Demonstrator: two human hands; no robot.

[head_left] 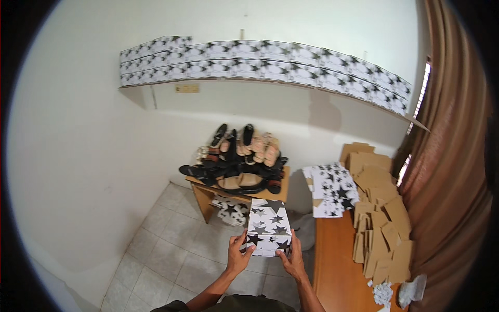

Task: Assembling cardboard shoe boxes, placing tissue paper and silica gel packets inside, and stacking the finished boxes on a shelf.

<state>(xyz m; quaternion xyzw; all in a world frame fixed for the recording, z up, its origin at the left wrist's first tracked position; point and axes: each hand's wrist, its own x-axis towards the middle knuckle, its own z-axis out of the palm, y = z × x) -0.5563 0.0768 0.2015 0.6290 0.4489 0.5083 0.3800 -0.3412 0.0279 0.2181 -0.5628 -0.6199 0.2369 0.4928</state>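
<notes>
Between my two hands is a closed white shoebox (269, 229) printed with black stars, held out in front of me above the floor. My left hand (239, 254) grips its left side near the lower corner, thumb on the near face. On the opposite side, my right hand (292, 256) clasps the box the same way, its thumb on the near face too. Beyond the box, sandals and shoes (241, 164) in black, tan and brown are piled on a small wooden table (200, 203).
A wooden desk (332, 260) at right bears flat star-printed cardboard (331, 190), stacked brown cardboard (387, 229), small white pieces (382, 294) and a clear plastic bag (411, 291). A wall shelf holds rows of star-printed boxes (260, 60). A brown curtain (447, 171) hangs far right.
</notes>
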